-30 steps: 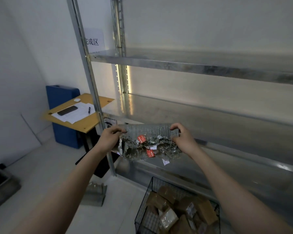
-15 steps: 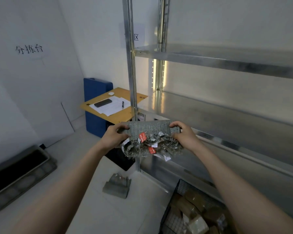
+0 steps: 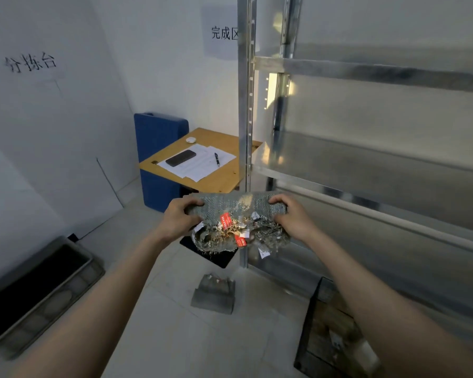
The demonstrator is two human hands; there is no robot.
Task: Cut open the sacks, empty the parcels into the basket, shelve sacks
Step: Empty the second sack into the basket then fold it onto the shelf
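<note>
I've got both hands, left hand [image 3: 178, 218] and right hand [image 3: 292, 216], gripping the folded sack [image 3: 236, 207] by its ends, long axis left-right; shelf [image 3: 366, 170] lies just beyond, far right.

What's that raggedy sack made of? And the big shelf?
The sack looks like grey woven plastic fabric: a visible weave and frayed threads at its cut edge. The shelf looks like bare galvanized steel, dull silver with soft reflections.

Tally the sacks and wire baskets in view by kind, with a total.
Grey woven sacks: 2 (held sack, folded floor sack)
Black wire basket: 1
Total: 3
</note>
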